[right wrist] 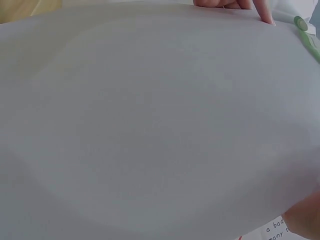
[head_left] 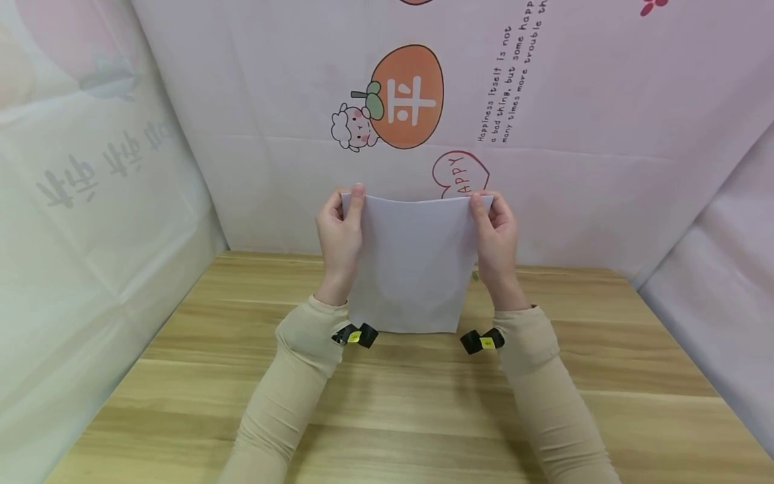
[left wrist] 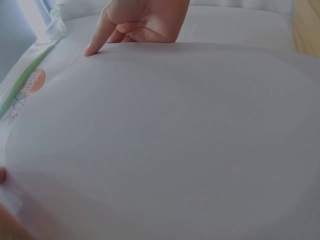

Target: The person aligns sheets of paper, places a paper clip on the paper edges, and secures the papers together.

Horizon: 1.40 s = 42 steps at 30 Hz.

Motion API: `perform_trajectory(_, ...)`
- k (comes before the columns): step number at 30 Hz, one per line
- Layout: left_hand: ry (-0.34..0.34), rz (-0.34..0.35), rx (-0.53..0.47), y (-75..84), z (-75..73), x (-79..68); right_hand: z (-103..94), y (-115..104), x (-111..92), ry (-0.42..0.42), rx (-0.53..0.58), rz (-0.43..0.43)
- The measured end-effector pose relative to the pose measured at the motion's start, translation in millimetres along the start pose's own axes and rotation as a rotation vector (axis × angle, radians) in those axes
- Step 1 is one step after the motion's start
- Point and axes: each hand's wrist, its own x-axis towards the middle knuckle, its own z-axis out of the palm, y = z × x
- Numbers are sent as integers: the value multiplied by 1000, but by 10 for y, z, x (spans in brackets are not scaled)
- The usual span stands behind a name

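Observation:
Plain white paper (head_left: 414, 262) hangs upright above the table, its top edge sagging slightly; whether it is one sheet or several I cannot tell. My left hand (head_left: 341, 238) pinches its upper left corner, thumb on the near face and fingers behind. At the upper right corner my right hand (head_left: 497, 242) pinches it the same way. In the left wrist view the paper (left wrist: 170, 140) fills most of the picture, with the right hand (left wrist: 145, 20) at its far edge. The right wrist view shows mostly paper (right wrist: 155, 120) too, the left hand (right wrist: 230, 4) partly cut off at the top.
Below lies a wood-grain table (head_left: 399, 417). A printed white cloth (head_left: 272, 101) with an orange fruit drawing and lettering stands behind it, and pale cloth covers both sides. A tiny greenish thing (head_left: 475, 275), too small to identify, shows beside the paper's right edge.

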Motion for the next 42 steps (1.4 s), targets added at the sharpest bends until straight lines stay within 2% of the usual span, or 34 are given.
perform_trajectory(15, 1, 5, -29, 61, 31, 3, 5, -68, 20, 9, 15, -21)
perform_trajectory(24, -14, -50, -40, -39, -27, 9, -25, 29, 3, -15, -35, 13)
perform_trajectory(26, -23, -58, -34, -22, -37, 5, -28, 41, 7, -16, -47, 12)
perform_trajectory(33, -39, -69, -27, 230, -44, -77, -38, 54, 4, -9, -47, 25)
perform_trajectory(40, -43, -72, -28, -62, -73, -1, -71, 73, 1, -8, -32, 27)
perform_trajectory(42, -44, -68, -24, -91, -84, 2, -77, 79, 0, -9, -27, 24)
